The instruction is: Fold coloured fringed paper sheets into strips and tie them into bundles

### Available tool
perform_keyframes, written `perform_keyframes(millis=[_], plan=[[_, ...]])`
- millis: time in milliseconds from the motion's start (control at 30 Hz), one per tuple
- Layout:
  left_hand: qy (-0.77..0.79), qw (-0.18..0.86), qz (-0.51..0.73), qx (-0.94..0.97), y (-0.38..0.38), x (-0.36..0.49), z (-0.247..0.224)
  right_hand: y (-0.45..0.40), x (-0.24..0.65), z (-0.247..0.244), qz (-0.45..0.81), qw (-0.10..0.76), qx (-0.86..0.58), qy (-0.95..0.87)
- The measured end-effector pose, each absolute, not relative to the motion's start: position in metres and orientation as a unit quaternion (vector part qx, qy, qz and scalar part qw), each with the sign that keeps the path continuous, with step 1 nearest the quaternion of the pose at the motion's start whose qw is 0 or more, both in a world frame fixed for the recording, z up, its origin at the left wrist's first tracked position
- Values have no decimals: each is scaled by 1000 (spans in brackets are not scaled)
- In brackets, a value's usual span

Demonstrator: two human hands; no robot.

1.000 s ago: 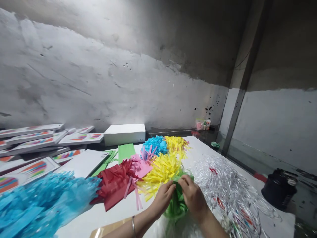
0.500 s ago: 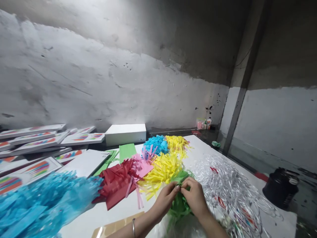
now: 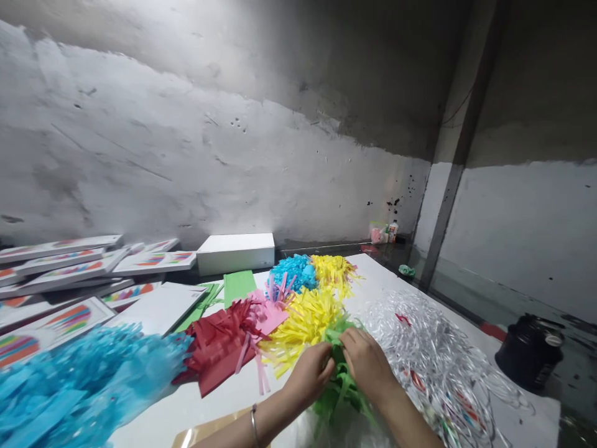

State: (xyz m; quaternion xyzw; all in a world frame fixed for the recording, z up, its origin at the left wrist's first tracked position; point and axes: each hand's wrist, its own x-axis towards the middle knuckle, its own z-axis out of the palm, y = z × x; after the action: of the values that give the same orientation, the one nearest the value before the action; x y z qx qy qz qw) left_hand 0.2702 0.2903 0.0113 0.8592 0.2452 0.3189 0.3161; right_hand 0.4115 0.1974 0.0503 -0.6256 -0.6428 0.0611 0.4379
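Green fringed tissue paper (image 3: 342,389) is bunched between my hands near the front of the white table. My left hand (image 3: 313,368), with a metal bangle at its wrist, is closed on the left edge of the green paper. On its right side my right hand (image 3: 366,359) has curled fingers gripping the same bunch, the fingertips partly hidden. Just beyond my hands spreads yellow fringed paper (image 3: 310,317). Red fringed paper (image 3: 219,348) and pink fringed paper (image 3: 270,311) lie to the left of it.
Blue fringed paper (image 3: 88,373) fills the left front. White printed boxes (image 3: 84,267) are stacked behind it, beside a plain white box (image 3: 236,252). Silvery string (image 3: 420,342) heaps on the right, with a black container (image 3: 529,351) past it. More blue and yellow tassels lie behind.
My hands have drawn slightly apart from their fingertip-to-fingertip pinch. The right hand has turned more over the green paper, and the left has rolled inward.
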Motion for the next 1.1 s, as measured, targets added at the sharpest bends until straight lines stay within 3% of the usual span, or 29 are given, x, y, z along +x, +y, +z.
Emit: perform_keyframes(millis=[367, 533, 767, 1100], plan=[[125, 170, 373, 904, 296, 261, 12, 206, 424, 46, 315, 585, -588, -462], [95, 174, 393, 898, 290, 256, 25, 203, 424, 36, 298, 696, -549, -355], [192, 330, 442, 811, 289, 231, 46, 187, 482, 22, 114, 824, -530, -167], [239, 607, 448, 611, 322, 190, 115, 111, 528, 15, 61, 815, -572, -63]])
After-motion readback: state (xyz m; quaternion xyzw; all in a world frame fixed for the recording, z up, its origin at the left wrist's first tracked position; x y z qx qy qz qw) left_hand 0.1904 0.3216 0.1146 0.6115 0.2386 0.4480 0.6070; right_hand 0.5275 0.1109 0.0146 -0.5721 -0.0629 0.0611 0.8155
